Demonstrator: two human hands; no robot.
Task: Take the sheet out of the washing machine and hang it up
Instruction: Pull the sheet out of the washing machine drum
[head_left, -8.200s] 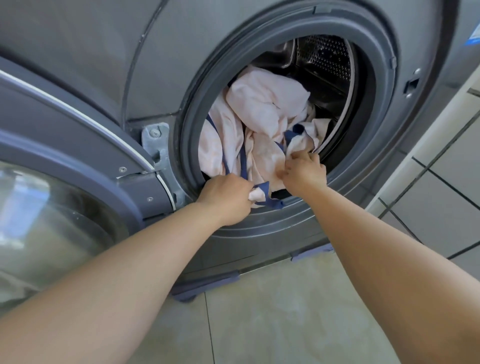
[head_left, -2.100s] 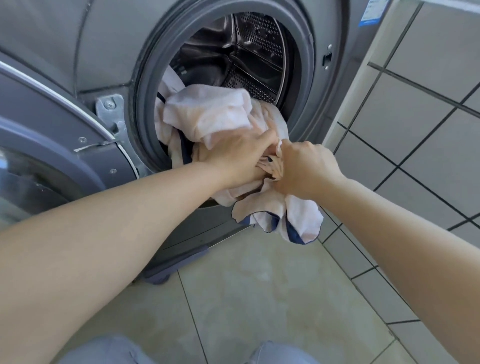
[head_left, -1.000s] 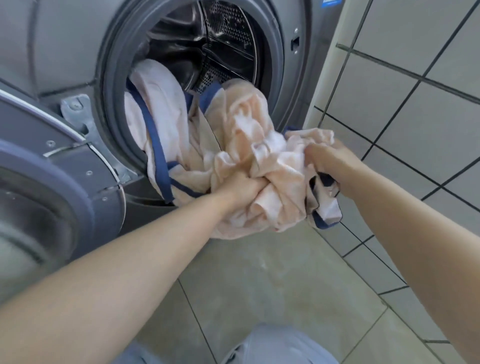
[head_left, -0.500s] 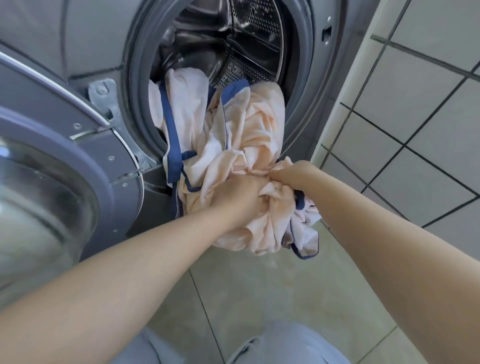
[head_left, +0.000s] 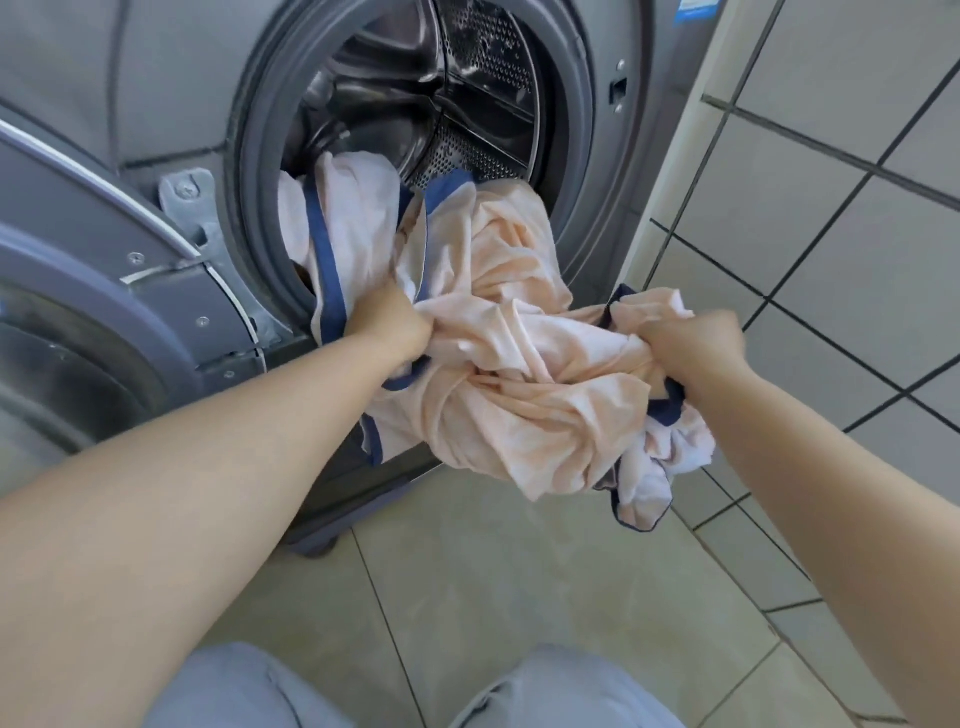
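Peach cotton sheet with navy-blue trim hangs half out of the grey front-load washing machine, rest w/in the drum. Left hand & right hand both clench bunched cloth. Best pull steady, clear of the door rim, off the floor.

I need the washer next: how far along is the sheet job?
Done: door open. In hand: left hand and right hand grip the sheet, bunched half out of the drum. Left: pull it clear and hang it.
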